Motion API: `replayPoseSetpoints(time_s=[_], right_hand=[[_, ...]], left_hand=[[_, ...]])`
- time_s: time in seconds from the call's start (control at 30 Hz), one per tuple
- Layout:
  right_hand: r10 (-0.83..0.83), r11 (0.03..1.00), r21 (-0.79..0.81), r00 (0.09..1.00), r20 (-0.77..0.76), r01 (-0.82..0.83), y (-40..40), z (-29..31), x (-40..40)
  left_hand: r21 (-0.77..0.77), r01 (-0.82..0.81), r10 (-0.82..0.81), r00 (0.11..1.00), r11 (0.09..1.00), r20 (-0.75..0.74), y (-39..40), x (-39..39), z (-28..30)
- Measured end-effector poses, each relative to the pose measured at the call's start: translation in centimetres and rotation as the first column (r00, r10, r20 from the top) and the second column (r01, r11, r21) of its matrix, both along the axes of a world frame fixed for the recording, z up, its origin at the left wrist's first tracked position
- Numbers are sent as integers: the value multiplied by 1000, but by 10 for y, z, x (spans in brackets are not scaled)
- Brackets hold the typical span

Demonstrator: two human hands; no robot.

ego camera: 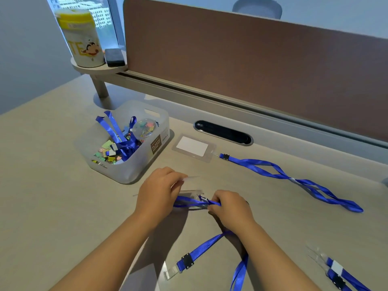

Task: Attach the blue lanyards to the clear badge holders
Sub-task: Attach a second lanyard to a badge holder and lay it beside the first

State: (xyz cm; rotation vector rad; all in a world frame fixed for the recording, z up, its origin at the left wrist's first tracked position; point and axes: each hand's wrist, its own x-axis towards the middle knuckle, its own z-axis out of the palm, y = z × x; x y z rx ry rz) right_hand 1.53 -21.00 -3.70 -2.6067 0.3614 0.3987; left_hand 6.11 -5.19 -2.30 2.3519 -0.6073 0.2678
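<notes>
My left hand [158, 191] pinches a clear badge holder [192, 193] just above the desk, near its front middle. My right hand [230, 208] grips the clip end of a blue lanyard [189, 201] right against that holder; its strap trails down under my right wrist. A second blue lanyard end [195, 254] with a black buckle and clear strap lies close to me. Farther back, one badge holder [193, 147] with a white card lies joined to a long blue lanyard [294, 179].
A translucent plastic bin [147, 158] at left holds more blue lanyards and coloured clips. More lanyard ends [338, 274] lie at bottom right. A brown divider panel [252, 59], a cable slot [223, 132] and a shelf with a white canister [83, 38] stand behind.
</notes>
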Motion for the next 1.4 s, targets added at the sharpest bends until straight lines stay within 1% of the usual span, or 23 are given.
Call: replayPoseSetpoints(time_s=[0.07,0.17,0.3,0.43,0.53,0.67,0.8,0.83,0.87,0.93,1.0,1.07,1.13,1.17,1.2,1.27,1.33,1.4], right_hand=[[-42,993,114,997,63,35,6,11,7],[-95,954,296,986,140,50,22,37,21],[-151,894,448,960,234,32,48,74,42],[-212,862,506,924,320,22,77,101,69],[-261,851,525,894,364,34,96,119,96],[-354,806,588,854,381,72,128,132,139],[-458,733,666,826,327,143,160,124,174],[-472,732,658,827,305,175,166,118,181],[-473,752,623,834,282,215,170,110,187],[-428,830,483,874,232,278,177,93,192],[-371,892,336,914,163,302,181,77,190],[-367,919,199,923,120,340,181,69,185],[-381,924,58,919,103,377,176,68,180],[-390,920,12,916,96,391,173,70,178],[-398,917,-4,913,92,400,170,71,177],[-377,926,34,923,74,376,169,75,175],[-285,953,120,957,52,277,173,79,172],[-235,960,184,966,108,213,177,84,166]], left_hand=[[-50,-37,36,999,998,-22,8,2,10],[-158,-114,102,991,981,-81,23,8,28],[-268,-178,153,982,947,-115,46,27,51],[-330,-237,205,970,914,-130,73,56,72],[-354,-244,220,970,903,-106,99,81,85],[-429,-273,235,962,861,-140,137,115,100],[-417,-294,262,956,860,-134,172,142,110],[-416,-296,266,955,860,-130,180,147,110],[-416,-298,270,954,859,-127,187,152,109],[-406,-307,279,952,861,-130,197,158,106],[-393,-303,272,953,868,-134,204,161,100],[-390,-292,262,956,873,-129,209,162,96],[-393,-284,252,959,875,-132,210,164,93],[-388,-279,246,960,878,-133,210,164,91],[-384,-273,239,962,882,-135,208,164,91],[-380,-253,220,967,890,-130,204,163,91],[-381,-227,196,973,896,-120,198,160,92],[-385,-193,166,981,902,-104,191,155,95]])
